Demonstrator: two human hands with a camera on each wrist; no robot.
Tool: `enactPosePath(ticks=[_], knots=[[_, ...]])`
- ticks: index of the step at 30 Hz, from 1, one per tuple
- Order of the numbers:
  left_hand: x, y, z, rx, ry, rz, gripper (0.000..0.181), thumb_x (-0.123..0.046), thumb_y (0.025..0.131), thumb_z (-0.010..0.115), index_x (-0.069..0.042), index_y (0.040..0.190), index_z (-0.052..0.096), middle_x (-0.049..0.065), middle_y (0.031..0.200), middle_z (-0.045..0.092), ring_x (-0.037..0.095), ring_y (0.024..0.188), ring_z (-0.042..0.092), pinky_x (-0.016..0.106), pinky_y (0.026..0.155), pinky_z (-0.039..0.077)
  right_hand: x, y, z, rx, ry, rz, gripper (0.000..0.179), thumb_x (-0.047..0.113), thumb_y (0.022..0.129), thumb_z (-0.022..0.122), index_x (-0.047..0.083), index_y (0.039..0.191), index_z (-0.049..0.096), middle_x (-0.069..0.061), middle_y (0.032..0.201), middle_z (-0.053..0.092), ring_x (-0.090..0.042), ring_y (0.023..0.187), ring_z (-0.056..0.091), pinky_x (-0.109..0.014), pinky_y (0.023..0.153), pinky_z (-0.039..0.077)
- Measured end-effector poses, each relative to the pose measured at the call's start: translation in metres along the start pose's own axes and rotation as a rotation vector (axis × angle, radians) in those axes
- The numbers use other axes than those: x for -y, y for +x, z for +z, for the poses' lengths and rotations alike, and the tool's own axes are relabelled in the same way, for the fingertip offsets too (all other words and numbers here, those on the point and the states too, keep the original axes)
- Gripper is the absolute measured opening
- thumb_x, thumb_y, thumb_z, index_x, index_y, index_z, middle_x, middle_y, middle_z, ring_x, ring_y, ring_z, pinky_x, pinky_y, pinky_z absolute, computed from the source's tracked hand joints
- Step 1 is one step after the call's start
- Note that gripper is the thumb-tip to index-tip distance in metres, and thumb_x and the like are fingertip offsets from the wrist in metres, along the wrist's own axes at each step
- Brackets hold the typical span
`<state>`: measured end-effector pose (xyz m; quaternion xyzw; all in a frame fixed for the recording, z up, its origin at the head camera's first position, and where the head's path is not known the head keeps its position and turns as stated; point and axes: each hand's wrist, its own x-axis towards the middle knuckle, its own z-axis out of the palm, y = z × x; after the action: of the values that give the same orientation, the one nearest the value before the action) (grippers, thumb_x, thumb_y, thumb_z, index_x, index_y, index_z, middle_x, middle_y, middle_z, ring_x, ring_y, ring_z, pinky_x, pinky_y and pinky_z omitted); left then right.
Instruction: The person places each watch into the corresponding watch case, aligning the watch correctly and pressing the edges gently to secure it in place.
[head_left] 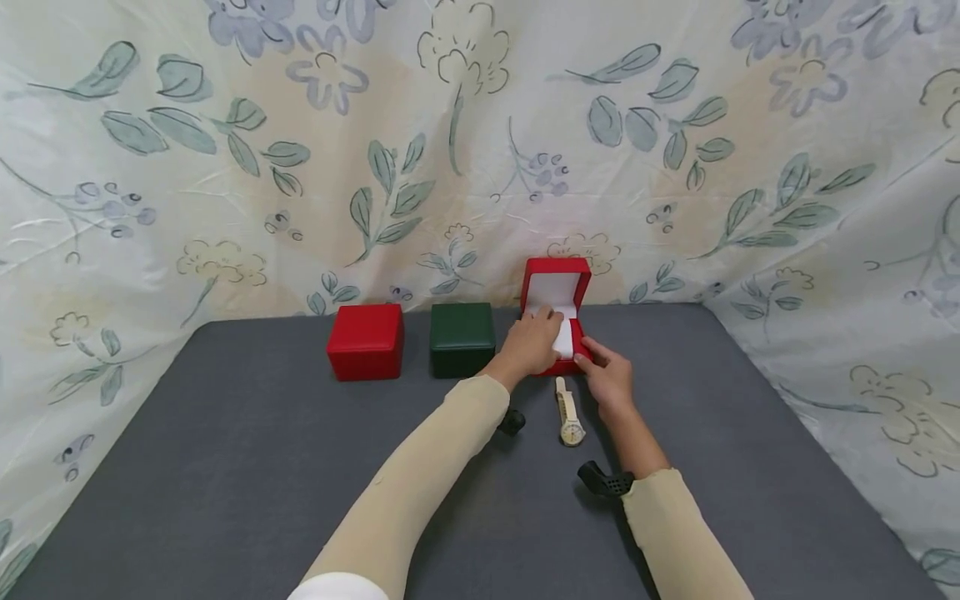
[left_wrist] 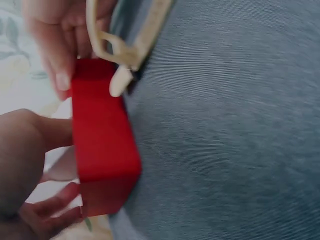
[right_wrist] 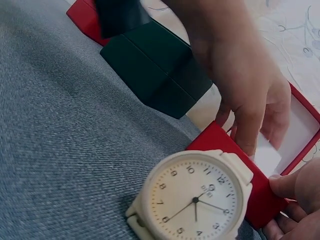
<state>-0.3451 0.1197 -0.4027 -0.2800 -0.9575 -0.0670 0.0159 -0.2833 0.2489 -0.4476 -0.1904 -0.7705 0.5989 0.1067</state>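
A red watch box stands at the back right with its lid raised and a white lining inside. My left hand reaches in from above. Its thumb and fingers lie on either side of a white cushion and pinch it, though the grip is partly hidden. At the box's right front corner, my right hand holds the wall, thumb on the rim and fingers outside. A cream wristwatch lies on the table just in front, its round dial facing up and its strap toward the box.
To the left stand a closed dark green box and, farther left, a closed red box. All rest on a dark grey tabletop. A floral curtain hangs behind the table and along its sides.
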Motion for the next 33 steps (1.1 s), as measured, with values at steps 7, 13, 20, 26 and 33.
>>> enactPosePath(ticks=[7,13,20,26,33], knots=[[0.012,-0.008,0.000,-0.249,-0.206,0.032,0.073,-0.027,0.085,0.073,-0.014,0.146,0.034,0.006,0.144,0.034,0.019,0.115,0.056,0.034,0.098,0.052,0.001,-0.001,0.006,0.007,-0.011,-0.016,0.043,0.014,0.095,0.060,0.013,0.138,0.055,-0.012,0.145,0.050,-0.027,0.133,0.046,-0.041,0.109,0.042],[0.021,-0.027,-0.007,-0.269,-0.612,0.041,0.066,-0.019,0.086,0.073,-0.017,0.144,0.041,0.006,0.146,0.031,0.023,0.124,0.048,0.038,0.102,0.050,0.002,-0.002,0.008,0.013,-0.012,-0.031,0.044,0.013,0.095,0.060,0.012,0.138,0.054,-0.013,0.146,0.049,-0.027,0.134,0.045,-0.041,0.110,0.042],[0.035,-0.063,-0.005,-0.205,-0.930,0.042,0.070,-0.017,0.086,0.073,-0.016,0.146,0.038,0.011,0.144,0.040,0.030,0.118,0.055,0.037,0.089,0.057,0.003,-0.004,0.005,0.016,-0.027,-0.046,0.045,0.013,0.096,0.059,0.013,0.141,0.051,-0.013,0.148,0.047,-0.029,0.135,0.044,-0.043,0.111,0.040],[0.046,-0.091,-0.001,-0.106,-1.222,0.014,0.071,-0.017,0.084,0.075,-0.023,0.145,0.039,0.002,0.148,0.038,0.030,0.125,0.052,0.036,0.081,0.059,0.001,-0.006,0.002,0.015,-0.019,-0.020,0.046,0.013,0.096,0.058,0.013,0.141,0.051,-0.013,0.149,0.045,-0.030,0.135,0.042,-0.043,0.110,0.041],[0.059,-0.121,-0.010,-0.087,-1.219,0.015,0.068,-0.016,0.083,0.076,-0.032,0.140,0.044,-0.003,0.147,0.038,0.027,0.129,0.049,0.038,0.088,0.057,-0.001,-0.005,0.001,0.010,-0.042,0.002,0.046,0.014,0.096,0.058,0.015,0.142,0.050,-0.012,0.149,0.045,-0.029,0.135,0.043,-0.044,0.110,0.041]])
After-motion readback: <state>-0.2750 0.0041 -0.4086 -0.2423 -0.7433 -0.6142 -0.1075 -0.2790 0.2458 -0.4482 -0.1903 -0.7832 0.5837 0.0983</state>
